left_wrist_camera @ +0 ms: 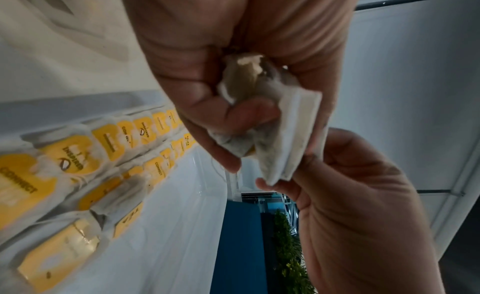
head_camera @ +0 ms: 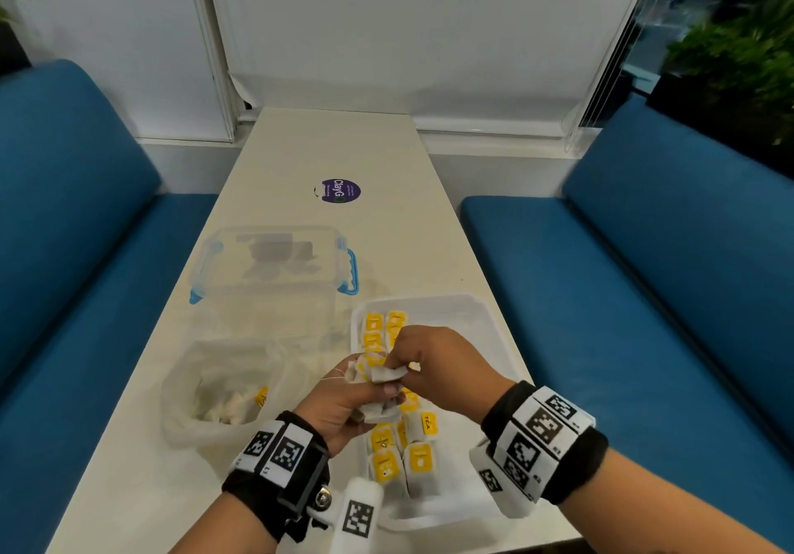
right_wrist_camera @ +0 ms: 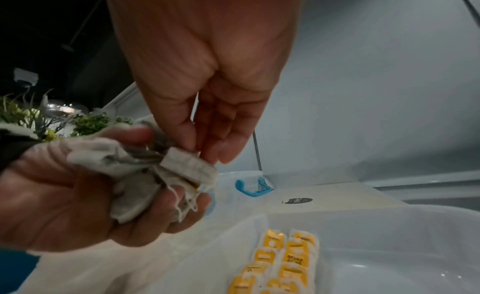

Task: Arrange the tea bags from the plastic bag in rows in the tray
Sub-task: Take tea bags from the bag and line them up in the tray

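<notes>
Above the near half of the white rectangular plastic tray, the left hand clutches a crumpled bunch of pale paper tea bags, its fingers curled round them. The right hand meets it from the other side, thumb and fingers pinching one white tea bag at the top of the bunch.

In the tray, two rows of yellow-tagged tea bags run along its left side; the right side is bare white floor up to the rim. The hands hide the middle of the rows.

To the left on the cream counter sits the open clear plastic bag, more tea bags inside, blurred. Behind it stands a clear lidded box with blue clips, contents indistinct. The tray's right rim lies close to the counter's edge.
</notes>
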Demonstrator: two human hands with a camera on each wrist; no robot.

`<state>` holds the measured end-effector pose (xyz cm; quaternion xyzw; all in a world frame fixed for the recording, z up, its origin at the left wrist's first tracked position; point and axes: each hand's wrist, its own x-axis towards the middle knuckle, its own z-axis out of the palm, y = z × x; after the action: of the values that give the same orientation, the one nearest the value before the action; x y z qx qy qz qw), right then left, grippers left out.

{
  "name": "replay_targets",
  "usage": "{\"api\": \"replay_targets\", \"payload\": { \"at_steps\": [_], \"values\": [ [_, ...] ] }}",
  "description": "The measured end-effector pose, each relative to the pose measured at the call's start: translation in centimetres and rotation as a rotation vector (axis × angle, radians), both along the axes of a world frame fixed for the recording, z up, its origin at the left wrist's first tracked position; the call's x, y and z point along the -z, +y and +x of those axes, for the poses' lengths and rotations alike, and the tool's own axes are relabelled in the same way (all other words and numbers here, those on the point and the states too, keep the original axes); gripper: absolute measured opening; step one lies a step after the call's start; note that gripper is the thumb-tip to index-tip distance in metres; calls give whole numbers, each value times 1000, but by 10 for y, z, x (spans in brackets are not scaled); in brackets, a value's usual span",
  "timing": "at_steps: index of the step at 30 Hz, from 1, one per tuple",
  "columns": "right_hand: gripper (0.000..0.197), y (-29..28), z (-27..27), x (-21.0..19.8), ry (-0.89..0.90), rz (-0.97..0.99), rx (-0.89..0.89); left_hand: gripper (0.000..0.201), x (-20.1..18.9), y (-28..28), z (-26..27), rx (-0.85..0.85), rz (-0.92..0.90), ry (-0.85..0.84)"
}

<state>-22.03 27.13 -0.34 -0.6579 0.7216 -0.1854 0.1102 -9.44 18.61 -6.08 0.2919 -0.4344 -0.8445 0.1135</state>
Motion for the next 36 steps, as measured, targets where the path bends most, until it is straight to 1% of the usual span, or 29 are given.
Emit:
{"api": "replay_targets", "payload": {
  "at_steps": [2, 3, 4, 5, 6, 7, 9, 10, 11, 13, 15, 17, 20, 23, 25, 27, 29, 31, 33, 35, 36],
  "values": [
    [11, 0, -1, 3, 77, -1, -20, 57, 2, 0, -3, 6, 40, 42],
    [10, -1, -2, 4, 109, 1, -41, 61, 1, 1, -5, -4, 73, 55],
    [11, -2, -2, 4, 128, -4, -62, 51, 1, 1, -7, -25, 95, 55],
    [15, -4, -3, 2, 110, 30, -81, 33, -1, 1, -8, -48, 110, 44],
    [20, -6, -6, -2, 72, 77, -68, 14, -1, 0, -9, -71, 114, 21],
    [27, -8, -11, -4, 3, 137, -34, 4, -2, -1, -10, -91, 105, -13],
    [33, -12, -26, -7, -170, 227, 103, 15, 1, -6, -10, -122, 75, -64],
    [32, -13, -33, -4, -204, 265, 168, 17, 1, -8, -10, -132, 70, -66],
    [29, -15, -40, 2, -190, 329, 205, 18, 0, -10, -9, -137, 70, -62],
    [25, -18, -45, 16, -47, 568, 164, 19, -1, -13, -10, -137, 65, -48],
    [33, -20, -43, 35, 130, 796, 52, 18, -2, -14, -11, -130, 64, -31],
    [44, -24, -40, 49, 241, 893, -15, 17, -2, -14, -12, -132, 64, -19],
    [50, -28, -38, 65, 318, 917, -34, 18, -2, -17, -12, -148, 65, -28],
    [45, -29, -37, 70, 321, 933, -8, 18, -2, -18, -9, -159, 62, -38],
    [40, -30, -39, 64, 248, 960, 16, 20, -2, -19, -7, -171, 57, -54],
    [28, -30, -46, 50, 117, 965, 52, 19, -1, -20, -4, -183, 68, -62],
    [7, -30, -55, 32, -35, 903, 124, 18, 0, -20, -2, -193, 79, -61],
    [16, -30, -64, 16, -155, 772, 191, 17, 1, -19, -2, -190, 80, -63],
    [17, -30, -69, 2, -217, 633, 263, 18, 1, -17, -3, -171, 72, -70],
    [17, -31, -71, -5, -204, 542, 327, 19, 1, -16, -4, -148, 56, -75],
    [20, -31, -71, -7, -149, 535, 352, 19, 0, -15, -5, -142, 52, -73]
  ]
}}
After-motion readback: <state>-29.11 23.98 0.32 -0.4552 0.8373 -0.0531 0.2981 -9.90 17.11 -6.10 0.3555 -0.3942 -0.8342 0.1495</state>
